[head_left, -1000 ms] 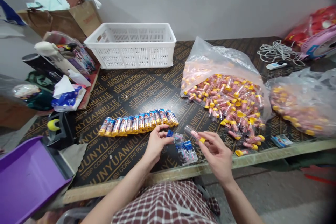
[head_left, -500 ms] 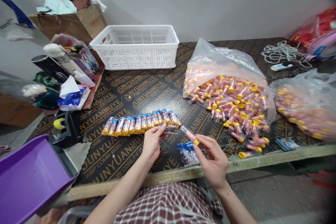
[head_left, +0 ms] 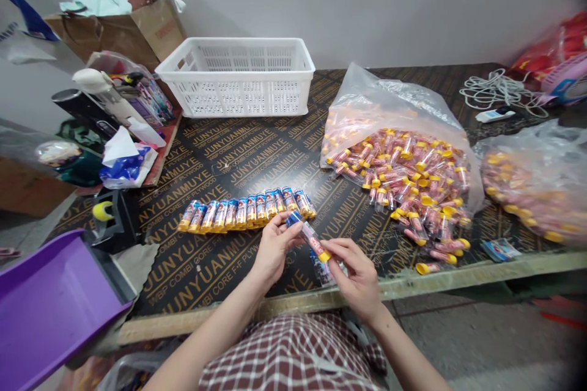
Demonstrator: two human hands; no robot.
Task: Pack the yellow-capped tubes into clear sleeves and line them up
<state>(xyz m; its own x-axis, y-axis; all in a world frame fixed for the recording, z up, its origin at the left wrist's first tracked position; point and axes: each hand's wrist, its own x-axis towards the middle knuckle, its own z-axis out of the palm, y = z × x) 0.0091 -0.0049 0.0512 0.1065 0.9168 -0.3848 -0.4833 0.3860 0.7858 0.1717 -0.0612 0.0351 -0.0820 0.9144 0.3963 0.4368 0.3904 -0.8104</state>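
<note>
Head view: your left hand [head_left: 271, 250] pinches a blue-topped wrapper [head_left: 294, 218] between thumb and fingers, and your right hand [head_left: 356, 278] pinches the yellow-capped end of a clear tube [head_left: 312, 238] with pink contents. You hold the tube slantwise between both hands, near the worktop's [head_left: 192, 281] front edge, its far end meeting the wrapper; how far it sits inside, you cannot tell. Below it lie flat blue packets [head_left: 318, 267], partly covered by your right hand. Beyond your left hand runs a row of blue-and-yellow tubes [head_left: 243, 212]. Toward the worktop's right side, loose yellow-capped tubes [head_left: 413, 165] spill from a plastic bag [head_left: 360, 98]. Near its back edge stands a white basket [head_left: 247, 95].
</note>
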